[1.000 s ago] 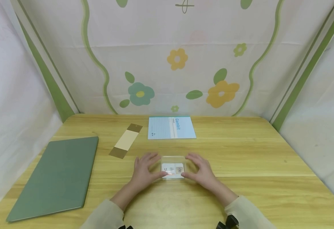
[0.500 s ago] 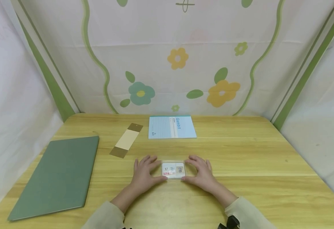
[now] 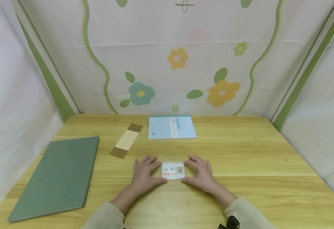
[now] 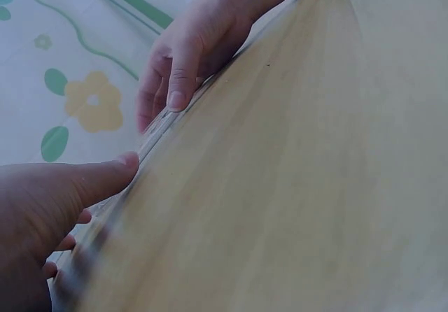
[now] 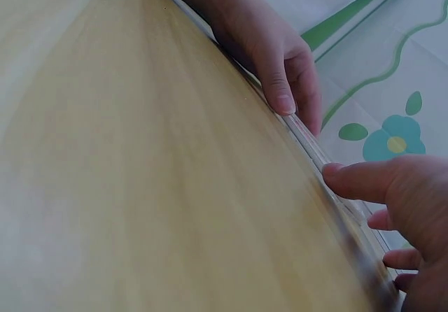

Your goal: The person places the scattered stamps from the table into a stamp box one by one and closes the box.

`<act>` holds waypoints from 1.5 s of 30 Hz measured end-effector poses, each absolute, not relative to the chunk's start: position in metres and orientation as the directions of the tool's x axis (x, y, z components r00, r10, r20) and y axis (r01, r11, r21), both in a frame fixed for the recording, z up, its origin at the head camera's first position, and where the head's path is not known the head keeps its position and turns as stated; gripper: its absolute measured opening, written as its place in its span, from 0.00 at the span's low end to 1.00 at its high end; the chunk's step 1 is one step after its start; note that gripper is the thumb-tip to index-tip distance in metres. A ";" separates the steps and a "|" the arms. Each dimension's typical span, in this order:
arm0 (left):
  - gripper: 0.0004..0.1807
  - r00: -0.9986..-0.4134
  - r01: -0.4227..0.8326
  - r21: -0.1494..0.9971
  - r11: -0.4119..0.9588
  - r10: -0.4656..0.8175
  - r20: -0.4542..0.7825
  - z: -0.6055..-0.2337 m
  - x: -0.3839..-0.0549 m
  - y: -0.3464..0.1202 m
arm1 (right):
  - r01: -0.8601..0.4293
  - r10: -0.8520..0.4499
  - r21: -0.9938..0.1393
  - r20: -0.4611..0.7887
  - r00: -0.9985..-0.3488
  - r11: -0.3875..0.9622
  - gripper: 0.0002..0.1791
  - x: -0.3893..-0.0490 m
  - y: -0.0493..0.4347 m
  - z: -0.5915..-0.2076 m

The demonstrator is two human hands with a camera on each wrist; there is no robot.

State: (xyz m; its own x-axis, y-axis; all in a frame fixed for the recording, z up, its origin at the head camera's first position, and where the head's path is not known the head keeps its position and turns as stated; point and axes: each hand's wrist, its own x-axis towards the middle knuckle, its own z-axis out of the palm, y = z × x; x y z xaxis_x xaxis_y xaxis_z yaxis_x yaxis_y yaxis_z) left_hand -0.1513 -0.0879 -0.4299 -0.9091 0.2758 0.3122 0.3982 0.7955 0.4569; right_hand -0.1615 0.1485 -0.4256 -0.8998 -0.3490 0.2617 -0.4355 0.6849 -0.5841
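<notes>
A small flat clear plastic case [image 3: 173, 171] lies on the wooden table, with a white printed card visible through it. At its left side is my left hand [image 3: 144, 174], thumb at the near corner and index finger at the far one. My right hand [image 3: 201, 173] grips the right side in the same way. In the left wrist view the left thumb [image 4: 112, 175] touches the case's thin edge. The right wrist view has the right thumb [image 5: 357, 179] against that edge too.
A green folder [image 3: 58, 175] lies at the left. Beyond the hands are a brown and cream paper strip [image 3: 126, 140] and a blue notebook [image 3: 171, 128] marked Gambit. A flower-printed curtain [image 3: 167, 73] hangs behind the table [image 3: 255, 152].
The clear upper part of the case has come down at the back and now lies flat over the card. The fingertips of both hands have lowered with it.
</notes>
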 end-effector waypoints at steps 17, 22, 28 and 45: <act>0.34 -0.915 0.386 0.462 0.799 0.270 0.299 -0.429 -0.150 -0.088 | -0.433 -0.349 -0.581 0.258 -0.901 0.689 0.31 -0.161 0.148 -0.426; 0.34 -0.914 0.389 0.463 0.797 0.268 0.305 -0.430 -0.150 -0.088 | -0.442 -0.360 -0.574 0.259 -0.896 0.689 0.30 -0.160 0.148 -0.425; 0.34 -0.915 0.387 0.464 0.797 0.266 0.304 -0.429 -0.150 -0.088 | -0.441 -0.367 -0.554 0.246 -0.897 0.707 0.30 -0.161 0.148 -0.425; 0.33 -0.922 0.370 0.469 0.802 0.253 0.294 -0.429 -0.150 -0.089 | -0.381 -0.348 -0.579 0.174 -0.921 0.721 0.28 -0.161 0.144 -0.421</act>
State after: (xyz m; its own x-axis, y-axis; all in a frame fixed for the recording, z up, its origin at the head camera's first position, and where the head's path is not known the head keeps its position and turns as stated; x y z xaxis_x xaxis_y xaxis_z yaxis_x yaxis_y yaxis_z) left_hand -0.1497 -0.0892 -0.4293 -0.9217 0.2533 0.2938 0.3698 0.8022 0.4686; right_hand -0.1613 0.1437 -0.4212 -0.9213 -0.3475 0.1743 -0.3814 0.7209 -0.5786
